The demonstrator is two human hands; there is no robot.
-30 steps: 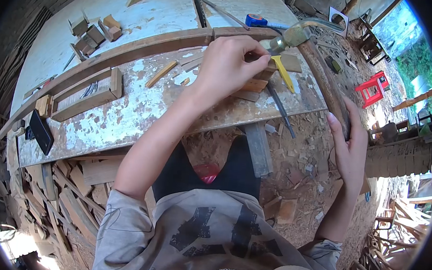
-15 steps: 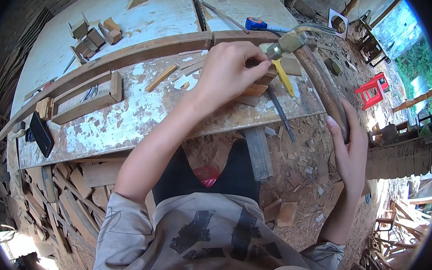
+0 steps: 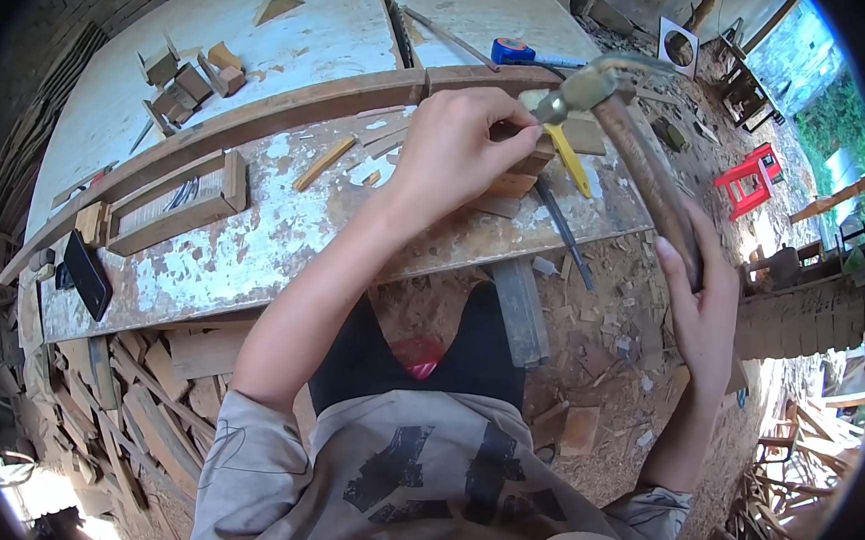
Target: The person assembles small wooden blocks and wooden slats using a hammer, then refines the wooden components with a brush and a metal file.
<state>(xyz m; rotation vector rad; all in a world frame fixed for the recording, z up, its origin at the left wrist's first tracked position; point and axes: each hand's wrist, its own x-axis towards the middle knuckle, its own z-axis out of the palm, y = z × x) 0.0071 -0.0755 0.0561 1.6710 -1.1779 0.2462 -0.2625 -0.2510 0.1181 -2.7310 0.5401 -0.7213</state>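
Observation:
My right hand (image 3: 699, 299) is wrapped around the wooden handle of a claw hammer (image 3: 650, 170). The hammer's metal head, slightly blurred, is raised close beside the fingertips of my left hand (image 3: 462, 142). Those fingers are pinched together over a small wooden block (image 3: 535, 164) near the bench's edge; whatever lies between them is hidden. Just right of the block are a yellow-handled tool (image 3: 568, 161) and a dark metal bar (image 3: 564, 231), which juts past the edge.
On the worn workbench (image 3: 200, 289) are a long wooden rail (image 3: 294, 102), a wooden tray (image 3: 165, 229) with nails, a phone (image 3: 86, 276), small wooden assemblies (image 3: 184, 87) and a blue tape measure (image 3: 513, 51). A red stool (image 3: 750, 182) stands right, and wood scraps litter the floor.
The hammer head has shifted slightly right and down and looks more blurred. My left hand keeps its pinch at the block. The whole view has moved a little.

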